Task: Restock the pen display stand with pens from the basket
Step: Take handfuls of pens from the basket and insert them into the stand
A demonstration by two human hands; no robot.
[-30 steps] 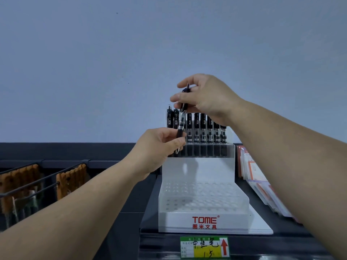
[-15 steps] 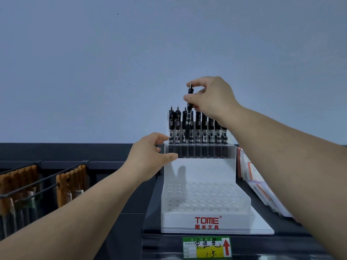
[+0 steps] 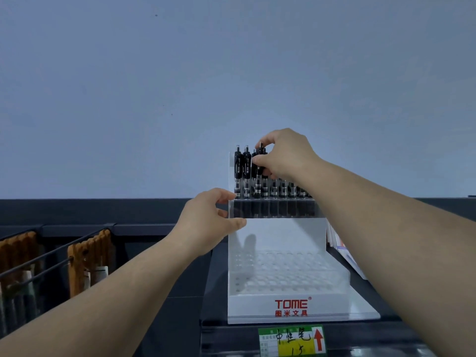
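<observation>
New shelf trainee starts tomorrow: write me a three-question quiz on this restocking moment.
1. True or false: the right-hand grip pinches a pen in the top row of the display stand.
2. Where does the left-hand grip hold the stand? A) upper left corner B) front logo C) right edge
3. Fill in: the lower tier's holes hold ___ pens.
Key: 1 true; 2 A; 3 no.

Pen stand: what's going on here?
A person is restocking the white TOME display stand. Their right hand pinches the top of a black pen standing in the top row, beside the other pens already slotted there. Their left hand grips the stand's upper left edge. The lower tiers hold no pens. No basket is in view.
</observation>
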